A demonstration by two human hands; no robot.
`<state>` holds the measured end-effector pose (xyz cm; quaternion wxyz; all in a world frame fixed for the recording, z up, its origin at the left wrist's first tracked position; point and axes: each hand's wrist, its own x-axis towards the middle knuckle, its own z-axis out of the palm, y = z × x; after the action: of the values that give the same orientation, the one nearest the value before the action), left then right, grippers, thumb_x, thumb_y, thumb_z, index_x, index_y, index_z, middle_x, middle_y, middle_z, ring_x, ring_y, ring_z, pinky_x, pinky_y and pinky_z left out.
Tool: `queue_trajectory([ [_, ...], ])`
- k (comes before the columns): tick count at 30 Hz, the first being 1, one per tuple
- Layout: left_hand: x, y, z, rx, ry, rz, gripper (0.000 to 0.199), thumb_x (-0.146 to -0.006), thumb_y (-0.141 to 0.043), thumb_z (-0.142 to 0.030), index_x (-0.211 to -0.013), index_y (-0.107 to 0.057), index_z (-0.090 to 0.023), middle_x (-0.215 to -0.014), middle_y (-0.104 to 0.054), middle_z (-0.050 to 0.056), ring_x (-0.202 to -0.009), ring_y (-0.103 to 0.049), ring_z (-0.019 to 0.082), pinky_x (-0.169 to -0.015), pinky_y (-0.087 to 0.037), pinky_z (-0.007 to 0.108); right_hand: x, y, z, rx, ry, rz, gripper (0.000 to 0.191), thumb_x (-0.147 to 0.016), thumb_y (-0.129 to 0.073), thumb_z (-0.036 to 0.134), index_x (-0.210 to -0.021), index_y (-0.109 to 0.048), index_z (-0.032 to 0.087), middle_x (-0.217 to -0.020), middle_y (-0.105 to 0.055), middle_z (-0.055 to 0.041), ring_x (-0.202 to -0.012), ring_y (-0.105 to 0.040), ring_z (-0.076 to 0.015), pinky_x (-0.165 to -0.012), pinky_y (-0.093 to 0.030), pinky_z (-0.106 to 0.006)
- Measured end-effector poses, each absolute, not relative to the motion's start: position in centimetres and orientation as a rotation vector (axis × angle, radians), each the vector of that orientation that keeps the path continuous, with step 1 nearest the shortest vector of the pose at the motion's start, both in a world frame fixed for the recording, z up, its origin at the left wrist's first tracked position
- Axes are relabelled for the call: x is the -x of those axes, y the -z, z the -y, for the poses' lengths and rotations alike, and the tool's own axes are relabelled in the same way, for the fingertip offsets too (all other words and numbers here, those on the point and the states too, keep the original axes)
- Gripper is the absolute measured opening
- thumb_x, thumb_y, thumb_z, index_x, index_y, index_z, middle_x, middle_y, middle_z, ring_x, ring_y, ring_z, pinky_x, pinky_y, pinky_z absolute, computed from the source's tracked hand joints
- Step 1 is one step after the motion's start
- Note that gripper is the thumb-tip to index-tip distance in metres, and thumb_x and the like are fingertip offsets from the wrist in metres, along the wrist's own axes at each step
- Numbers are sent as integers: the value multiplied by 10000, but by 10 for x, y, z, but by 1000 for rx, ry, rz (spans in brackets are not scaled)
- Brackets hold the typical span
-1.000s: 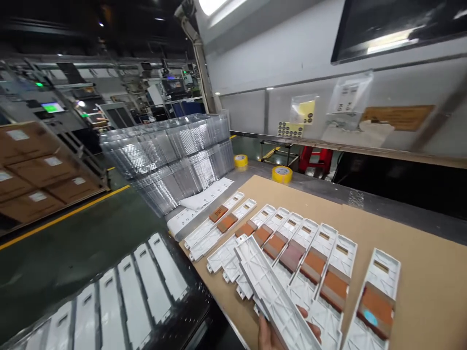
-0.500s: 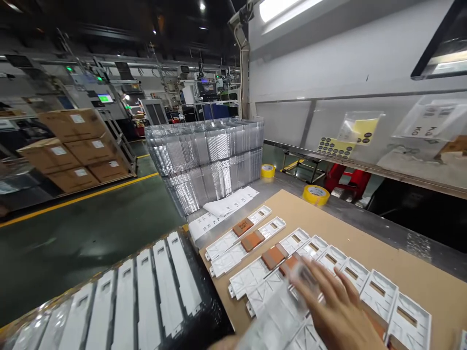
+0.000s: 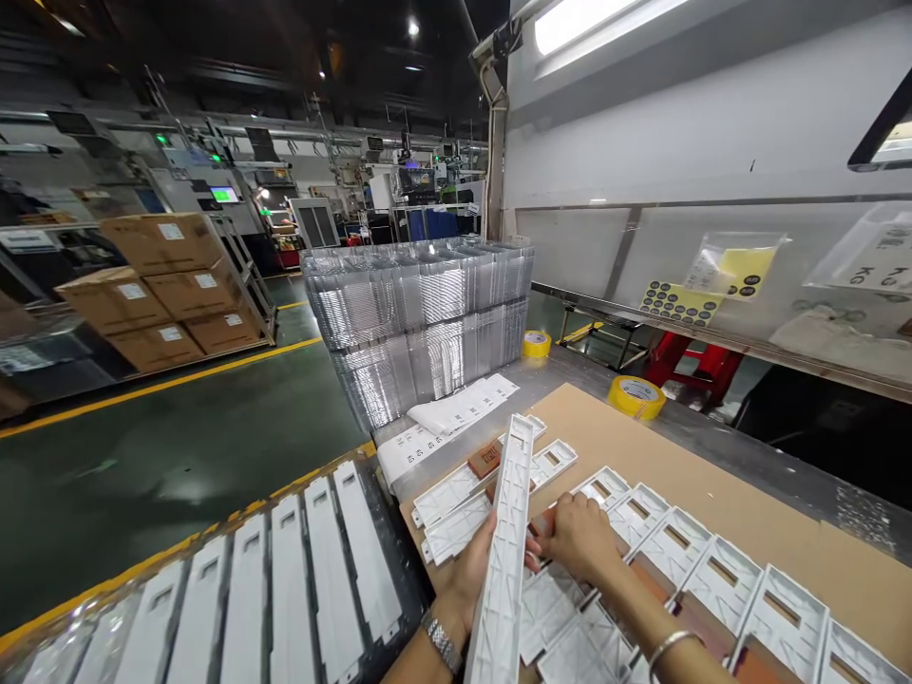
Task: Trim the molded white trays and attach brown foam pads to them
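Observation:
A long white ribbed plastic part [image 3: 507, 532] stands tilted up from the cardboard, gripped in my left hand [image 3: 474, 570], which wears a metal watch. Close to its right side, my right hand [image 3: 580, 537], with a bangle on the wrist, has its fingers curled at a reddish-brown block [image 3: 544, 522]. More white parts [image 3: 676, 537] lie in a row on the cardboard [image 3: 755, 513], several with brown blocks across them. Behind the held part, a brown block with dark print [image 3: 485, 460] rests on another white part.
At the lower left, a black tray [image 3: 403, 556] holds several white parts [image 3: 291, 579]. Clear plastic trays [image 3: 420, 313] are stacked behind a label strip [image 3: 463, 408]. Yellow tape rolls [image 3: 636, 397] sit on the grey table [image 3: 784, 456]. Cardboard boxes [image 3: 163, 242] stand across the floor.
The long white part is now raised in my left hand, which has come into fuller view. My right hand has moved left and its fingers have curled. The view has shifted slightly.

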<state>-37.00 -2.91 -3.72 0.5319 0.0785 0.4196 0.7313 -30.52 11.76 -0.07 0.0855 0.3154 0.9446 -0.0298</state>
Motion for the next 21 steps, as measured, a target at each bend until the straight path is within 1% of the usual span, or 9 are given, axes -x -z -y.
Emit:
queue_trajectory([
  [2, 372, 43, 29, -182, -1702, -1003, 732, -927, -293, -642, -795, -716, -59, -631, -651, 96, -537, -554, 110, -541, -392, 204, 305, 0, -121, -927, 124, -2803, 349, -905, -621, 432, -1107, -604, 148, -1134, -598, -82, -1035, -579, -220, -897, -486, -443],
  [4, 374, 50, 30, -172, -1662, -1002, 754, -940, -244, -628, -794, -710, -53, -571, -618, 85, -472, -511, 107, -482, -348, 211, 305, 3, -123, -922, 186, -2798, 358, -910, -613, 433, -1132, -597, 153, -1159, -589, -85, -1043, -574, -222, -900, -485, -447],
  [7, 376, 57, 28, -153, -1643, -998, 733, -928, -261, -647, -804, -701, -73, -559, -604, 65, -432, -472, 105, -451, -322, 220, 307, 9, -126, -924, 310, -2788, 372, -916, -606, 430, -1167, -583, 157, -1189, -576, -90, -1047, -572, -224, -897, -487, -450],
  [10, 376, 60, 28, -135, -1659, -992, 699, -917, -283, -657, -826, -694, -100, -622, -634, 61, -460, -496, 98, -467, -338, 211, 307, 13, -134, -923, 454, -2759, 355, -918, -607, 421, -1153, -589, 156, -1172, -583, -85, -1024, -581, -216, -877, -500, -434],
  [12, 376, 58, 28, -124, -1643, -987, 708, -907, -298, -668, -825, -693, -87, -623, -634, 67, -457, -500, 94, -457, -332, 205, 306, 13, -143, -909, 560, -2725, 324, -917, -609, 423, -1098, -606, 154, -1108, -604, -68, -967, -595, -200, -839, -515, -405],
  [15, 376, 52, 30, -108, -1593, -983, 750, -894, -319, -684, -823, -696, -39, -548, -597, 73, -405, -467, 91, -416, -295, 203, 300, 10, -160, -863, 739, -2680, 295, -909, -620, 424, -1011, -618, 147, -998, -619, -42, -877, -604, -175, -785, -524, -370],
  [17, 377, 49, 30, -98, -1583, -986, 761, -896, -327, -678, -854, -698, -15, -533, -593, 77, -396, -462, 91, -405, -287, 201, 295, 6, -173, -794, 900, -2661, 284, -913, -618, 418, -982, -619, 142, -951, -624, -31, -838, -608, -162, -765, -527, -357],
  [19, 377, 49, 29, -87, -1591, -992, 768, -894, -334, -680, -907, -699, -4, -545, -604, 80, -399, -467, 94, -404, -299, 204, 288, 1, -185, -692, 1091, -2664, 294, -934, -588, 428, -998, -621, 143, -933, -630, -28, -815, -614, -154, -749, -531, -346],
  [21, 376, 50, 28, -82, -1613, -1003, 767, -880, -361, -694, -934, -698, -8, -563, -615, 80, -408, -479, 101, -406, -318, 211, 280, -4, -190, -604, 1259, -2717, 331, -962, -530, 454, -1048, -614, 145, -955, -634, -40, -824, -619, -155, -750, -534, -350],
])
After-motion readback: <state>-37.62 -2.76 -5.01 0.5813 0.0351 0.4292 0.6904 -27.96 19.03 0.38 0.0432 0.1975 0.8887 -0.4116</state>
